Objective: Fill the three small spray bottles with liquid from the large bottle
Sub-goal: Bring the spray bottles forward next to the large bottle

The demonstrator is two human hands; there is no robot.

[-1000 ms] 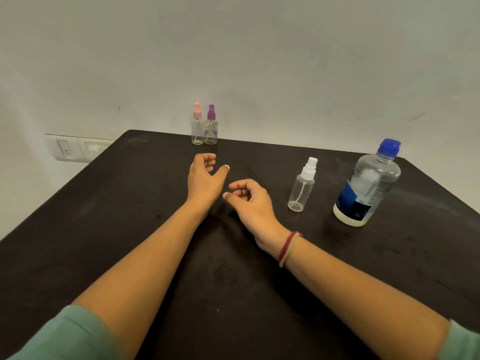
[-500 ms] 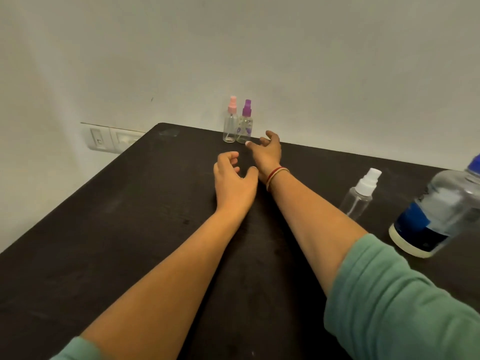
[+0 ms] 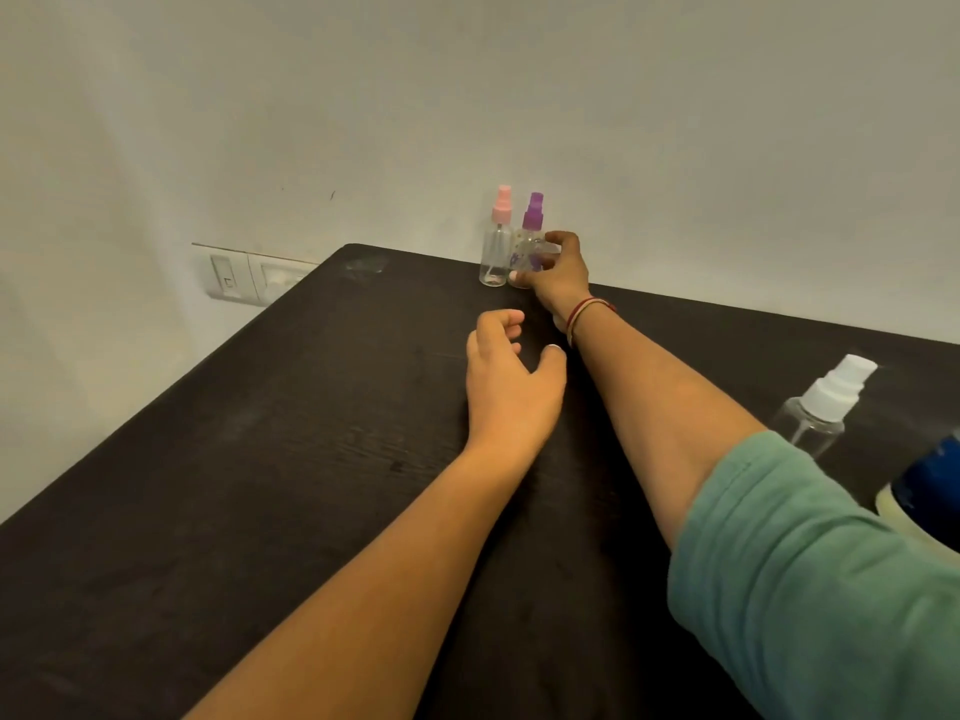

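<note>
Three small bottles wait unfilled on our dark surface (image 3: pixel 260 485), large bottle (image 3: pixel 930 491) at right. Our right hand (image 3: pixel 558 278) closes its fingers (image 3: pixel 550 240) round the purple-capped bottle (image 3: pixel 527 252) at the far edge; left hand (image 3: pixel 511 392) hangs loosely curled, empty. Next we should draw it nearer and uncap it.

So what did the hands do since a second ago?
The right hand reached to the table's far edge and closed around the purple-capped spray bottle. The left hand stayed open and empty. The pink-capped bottle, white-capped bottle and large bottle kept standing where they were.
</note>
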